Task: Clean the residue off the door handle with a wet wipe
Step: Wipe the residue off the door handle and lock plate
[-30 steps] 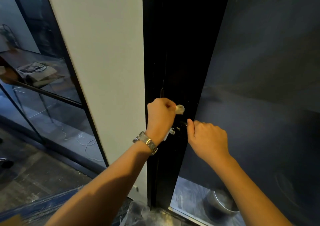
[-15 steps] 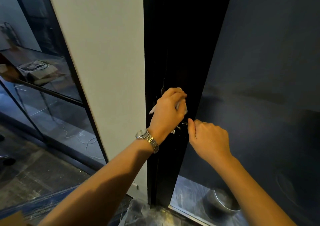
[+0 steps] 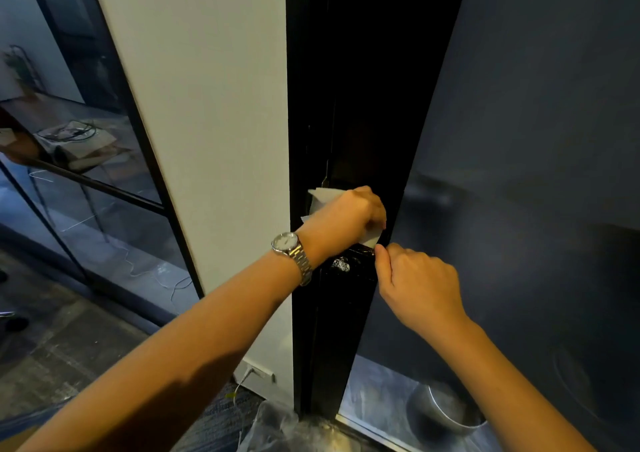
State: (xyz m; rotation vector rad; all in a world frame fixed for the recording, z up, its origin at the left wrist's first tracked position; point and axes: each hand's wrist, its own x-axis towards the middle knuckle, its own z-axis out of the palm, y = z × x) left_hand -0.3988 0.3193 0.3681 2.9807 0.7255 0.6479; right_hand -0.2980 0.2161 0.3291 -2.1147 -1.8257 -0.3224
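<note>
My left hand (image 3: 349, 216), with a metal watch on the wrist, grips a white wet wipe (image 3: 323, 198) against the black door edge. The wipe sticks out above the knuckles and below the fingers. The dark door handle (image 3: 346, 264) lies just below that hand and shows a patch of whitish residue; most of the handle is hard to make out. My right hand (image 3: 415, 285) is curled with its thumb tip at the handle's right end, and its fingers are hidden from view.
The black door frame (image 3: 363, 71) stands between a white wall panel (image 3: 207, 105) on the left and a dark glass pane (image 3: 536, 140) on the right. A metal bowl (image 3: 446, 413) sits on the floor behind the glass. Crumpled clear plastic (image 3: 280, 431) lies at the door's foot.
My left hand has moved up along the door edge and turned, and the wipe has unfolded from a small wad into a wider sheet. The right hand has stayed at the handle.
</note>
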